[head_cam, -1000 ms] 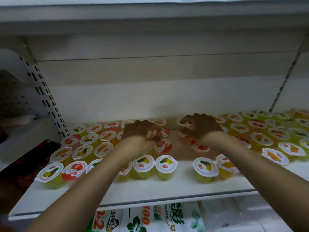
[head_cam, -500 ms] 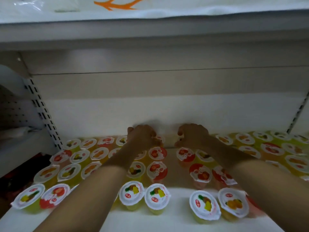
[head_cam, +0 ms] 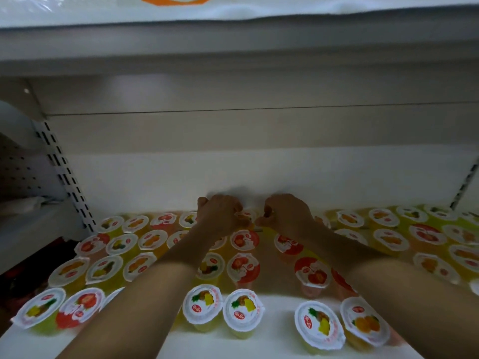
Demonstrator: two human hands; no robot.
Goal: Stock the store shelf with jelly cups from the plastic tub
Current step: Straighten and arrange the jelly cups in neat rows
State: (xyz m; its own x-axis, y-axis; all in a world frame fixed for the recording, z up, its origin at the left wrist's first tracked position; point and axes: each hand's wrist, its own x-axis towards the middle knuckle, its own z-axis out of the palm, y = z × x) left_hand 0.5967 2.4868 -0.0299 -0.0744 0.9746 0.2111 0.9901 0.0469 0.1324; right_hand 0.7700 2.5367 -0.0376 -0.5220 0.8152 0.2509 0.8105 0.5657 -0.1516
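Observation:
Rows of jelly cups with fruit-printed lids cover the white shelf. Both my arms reach over them to the back row. My left hand curls its fingers round a jelly cup with an orange-print lid, close to the back wall. My right hand is curled just to the right of it and grips another cup, almost wholly hidden under its fingers. The two hands nearly touch. The plastic tub is out of view.
A bare lane of shelf runs between the left and right blocks of cups, below my hands. The upper shelf hangs low overhead. Slotted uprights stand at the left and right. A neighbouring shelf lies further left.
Both hands have carried their cups from mid-shelf back to the rear wall. The camera has moved in closer and tilted up, so the shelf's front edge has dropped out of view.

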